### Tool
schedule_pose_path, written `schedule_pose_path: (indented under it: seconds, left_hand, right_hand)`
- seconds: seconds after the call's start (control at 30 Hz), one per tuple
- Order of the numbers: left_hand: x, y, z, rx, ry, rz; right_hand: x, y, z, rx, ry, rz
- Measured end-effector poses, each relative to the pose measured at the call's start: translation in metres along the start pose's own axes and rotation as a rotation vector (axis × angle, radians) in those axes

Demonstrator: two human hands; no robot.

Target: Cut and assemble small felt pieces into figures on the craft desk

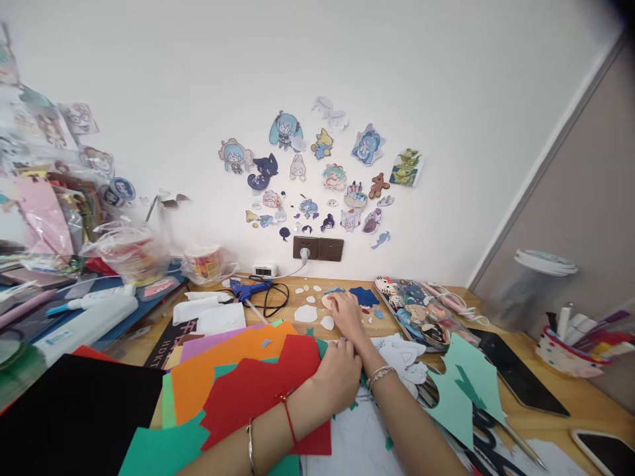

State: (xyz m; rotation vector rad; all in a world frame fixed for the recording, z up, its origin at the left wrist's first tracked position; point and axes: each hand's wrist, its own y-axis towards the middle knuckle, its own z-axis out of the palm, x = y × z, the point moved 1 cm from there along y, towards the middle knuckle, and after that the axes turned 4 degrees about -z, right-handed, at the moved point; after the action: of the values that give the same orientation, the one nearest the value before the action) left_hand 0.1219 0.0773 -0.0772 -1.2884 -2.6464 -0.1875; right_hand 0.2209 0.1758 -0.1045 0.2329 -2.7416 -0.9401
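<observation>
My left hand (341, 375) is closed, its fingers curled over the front of the work area. Whatever it grips is hidden from me. A dark green felt piece (323, 348) and a red felt sheet (268, 390) lie against it. Beyond it, my right hand (346, 311) reaches forward with fingers stretched down among small cut felt pieces. Its fingertips meet or nearly meet a beige felt piece (326, 302). Close by are a blue felt piece (364, 297) and white felt pieces (305, 314). My wrists nearly cross, and white paper (350, 430) lies beneath them.
Orange felt (225, 357) and black felt (94, 410) spread to the left. A blue glue gun (249, 289) with its cable lies behind. On the right are a tray of character figures (414, 311), mint felt (469, 383), black-handled scissors (483, 436), a phone (520, 370) and a pen holder (570, 354).
</observation>
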Motion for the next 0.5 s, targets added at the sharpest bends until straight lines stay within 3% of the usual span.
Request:
schedule_pose_path:
  seconds: [0.5]
  left_hand:
    - [0.0015, -0.0001, 0.0005, -0.01, -0.003, 0.002]
  right_hand:
    - [-0.0031, -0.0005, 0.006, -0.075, 0.024, 0.009]
